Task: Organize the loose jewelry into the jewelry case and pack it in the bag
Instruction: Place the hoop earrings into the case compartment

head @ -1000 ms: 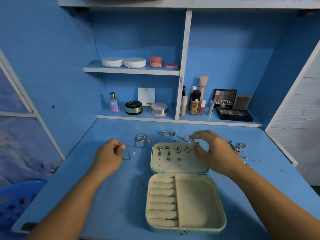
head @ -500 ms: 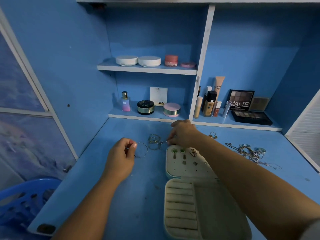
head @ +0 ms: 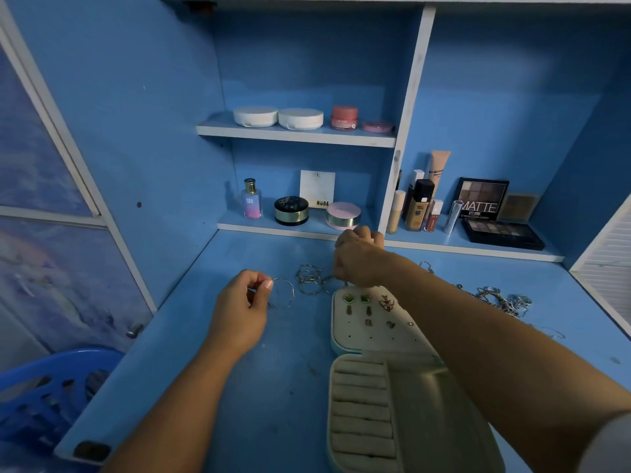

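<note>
**Both hands meet off the far-left corner of the case**

We hold one thin bangle (head: 283, 294) in our left hand (head: 239, 312), pinched between thumb and curled fingers. Its loop stands out toward the jewelry case (head: 344, 343), left of the case's far-left corner. Our right hand (head: 358, 261) reaches across the open earring panel at the case's far end, over the heap of bangles (head: 309, 280) just beyond that same corner. Its fingers curl down into the heap, but the tips are hidden, so we cannot tell whether they already grip anything.

The heap lies between our two hands, right under the right fingertips and just beside the held bangle. The right hand is nearer and, we judge, the one to lift. The case's long axis runs from us outward, with its ring rolls at the near end. Whatever we pick must therefore travel back toward us, past our own right forearm. A tangle of chains (head: 502, 298) lies to the case's right, well apart from both hands.
</note>
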